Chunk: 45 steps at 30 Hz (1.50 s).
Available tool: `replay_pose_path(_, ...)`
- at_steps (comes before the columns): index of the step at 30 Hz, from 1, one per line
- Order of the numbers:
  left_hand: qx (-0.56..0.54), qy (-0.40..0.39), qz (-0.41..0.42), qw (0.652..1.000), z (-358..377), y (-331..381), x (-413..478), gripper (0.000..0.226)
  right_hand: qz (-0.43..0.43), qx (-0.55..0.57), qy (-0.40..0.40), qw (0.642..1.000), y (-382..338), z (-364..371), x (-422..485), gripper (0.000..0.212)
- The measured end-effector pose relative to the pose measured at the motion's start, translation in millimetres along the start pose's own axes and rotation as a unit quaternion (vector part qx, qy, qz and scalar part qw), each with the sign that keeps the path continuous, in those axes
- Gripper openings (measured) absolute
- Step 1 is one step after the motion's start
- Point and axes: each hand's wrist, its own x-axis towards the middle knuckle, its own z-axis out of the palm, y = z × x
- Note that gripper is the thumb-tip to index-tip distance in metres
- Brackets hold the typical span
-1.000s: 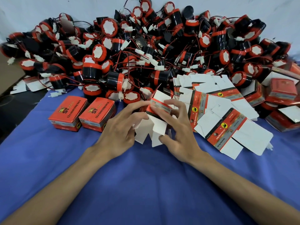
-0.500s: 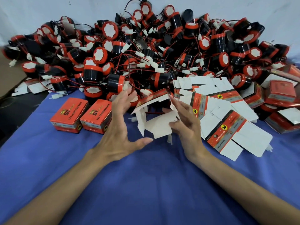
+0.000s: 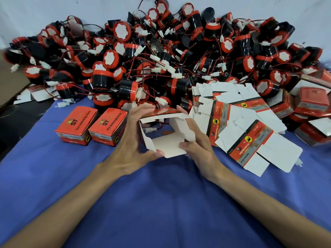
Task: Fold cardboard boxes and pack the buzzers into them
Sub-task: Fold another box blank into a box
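Observation:
A half-opened cardboard box (image 3: 167, 145), white inside and red outside, stands open towards me on the blue cloth between both hands. My left hand (image 3: 133, 140) grips its left wall, fingers over the top edge and thumb at the lower flap. My right hand (image 3: 198, 144) holds its right wall and a bottom flap with curled fingers. A big heap of black and red buzzers (image 3: 161, 59) with red wires and white plugs lies behind. Flat unfolded boxes (image 3: 247, 133) are fanned out to the right.
Two closed red boxes (image 3: 91, 126) stand side by side left of my hands. More red boxes (image 3: 311, 106) pile at the right edge. Blue cloth (image 3: 161, 203) covers the table in front of me. A few flat cartons (image 3: 35, 93) lie at the far left.
The flat carton has been pulled open into a square tube. My left hand, open and apart half a second ago, now grips the box's left side.

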Motion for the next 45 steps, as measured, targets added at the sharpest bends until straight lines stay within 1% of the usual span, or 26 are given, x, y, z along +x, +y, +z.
replay_pose_path(4,-0.011,0.003,-0.008,1.0,-1.2,3.3,2.7,0.07,0.004,0.002,-0.027,1.0,0.6,-2.2,0.0,0.066)
replay_pose_path(8,-0.024,-0.007,-0.025,0.999,-1.8,8.9,1.3,0.059,0.025,0.045,-0.011,0.999,-0.6,-3.7,-0.8,0.06)
replay_pose_path(11,-0.03,-0.018,-0.049,0.998,-2.3,12.4,-0.3,0.05,0.025,0.033,0.014,0.999,-6.6,0.0,0.0,0.047)
replay_pose_path(13,-0.009,-0.03,-0.047,0.998,-1.9,12.0,-1.4,0.049,0.024,0.027,0.03,0.999,-6.2,1.5,1.2,0.032)
replay_pose_path(14,0.008,-0.033,-0.041,0.999,-1.2,11.3,-1.8,0.048,0.02,0.029,0.036,0.999,-5.4,1.7,2.0,0.029)
replay_pose_path(16,0.025,-0.027,-0.036,0.999,0.6,10.6,-2.1,0.044,0.01,0.042,0.042,0.998,-4.8,1.0,2.7,0.042)
replay_pose_path(18,0.014,-0.008,-0.037,0.999,1.6,9.7,-1.9,0.038,0.007,0.045,0.038,0.998,-3.1,-0.3,2.6,0.054)
replay_pose_path(21,-0.011,0.023,-0.032,0.999,1.2,6.5,-2.9,0.03,0.001,0.05,0.021,0.999,-2.1,-1.4,1.1,0.058)
replay_pose_path(24,-0.02,0.028,-0.034,0.999,0.6,5.2,-3.1,0.031,-0.004,0.054,0.002,0.999,-0.3,-2.7,0.1,0.055)
replay_pose_path(27,-0.021,0.021,-0.033,0.999,0.9,4.8,-2.5,0.029,-0.022,0.026,0.012,0.999,-2.9,0.7,-0.7,0.055)
replay_pose_path(28,-0.014,0.018,-0.033,0.999,0.9,4.2,-2.7,0.029,-0.023,0.011,0.024,0.999,-5.0,2.2,-0.8,0.049)
replay_pose_path(30,0.002,0.006,-0.036,0.999,1.5,3.4,-3.8,0.033,-0.017,-0.013,0.051,0.998,-10.1,4.7,0.3,0.031)
replay_pose_path(32,0.019,-0.008,-0.035,0.999,1.9,3.9,-5.5,0.036,-0.024,-0.003,0.064,0.998,-13.2,5.4,0.8,0.021)
replay_pose_path(33,0.025,-0.012,-0.032,0.999,2.3,4.4,-6.0,0.036,-0.03,-0.001,0.07,0.997,-13.7,5.3,0.9,0.024)
replay_pose_path(35,0.029,-0.013,-0.03,0.999,2.6,4.8,-6.1,0.036,-0.035,-0.008,0.079,0.996,-12.6,4.3,0.6,0.039)
replay_pose_path(36,0.029,-0.012,-0.029,0.999,2.9,4.7,-5.8,0.035,-0.034,-0.009,0.081,0.996,-11.4,4.1,0.6,0.04)
replay_pose_path(38,0.026,-0.01,-0.033,0.999,3.0,5.3,-5.3,0.032,-0.029,-0.011,0.079,0.996,-8.7,3.8,0.0,0.029)
replay_pose_path(40,0.027,-0.01,-0.037,0.999,2.9,6.2,-5.2,0.03,-0.024,-0.009,0.076,0.997,-8.3,3.4,-0.4,0.024)
replay_pose_path(41,0.028,-0.012,-0.04,0.999,2.8,6.4,-5.1,0.031,-0.026,-0.01,0.075,0.997,-8.9,3.6,-0.5,0.025)
replay_pose_path(43,0.026,-0.015,-0.044,0.999,2.3,6.2,-4.9,0.03,-0.028,-0.002,0.075,0.997,-10.3,4.3,0.2,0.033)
replay_pose_path(45,0.023,-0.021,-0.044,0.999,2.5,5.8,-5.6,0.033,-0.032,0.028,0.067,0.997,-14.4,5.3,1.2,0.035)
